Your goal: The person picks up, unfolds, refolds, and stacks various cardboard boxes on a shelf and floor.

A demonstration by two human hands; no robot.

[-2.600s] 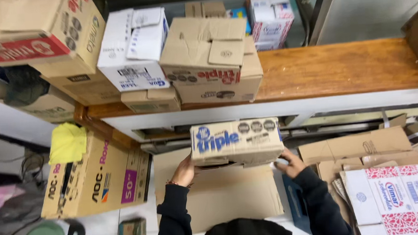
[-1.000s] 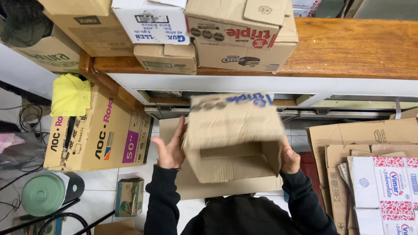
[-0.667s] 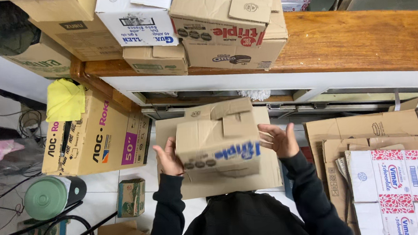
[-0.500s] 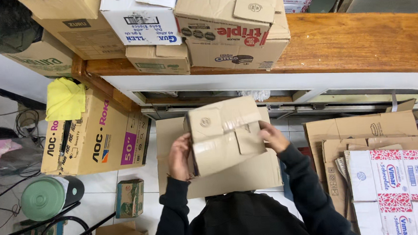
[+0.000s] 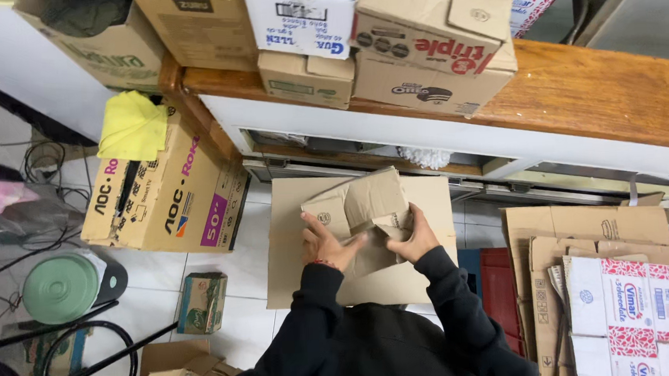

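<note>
While both arms reach forward, the left hand and right hand clamp a crumpled cardboard box. Fingers curl over its flaps, above flat cardboard.

1. A wooden counter ran across the top, stacked with cardboard boxes.
2. A white box sat among them, atop a small brown carton.
3. A large television carton stood on the tiled floor, with a yellow cloth draped over its top.
4. A green round lid lay at the left.
5. A small green box stood near it.
6. Flattened red-and-white cartons were piled at the right.
</note>
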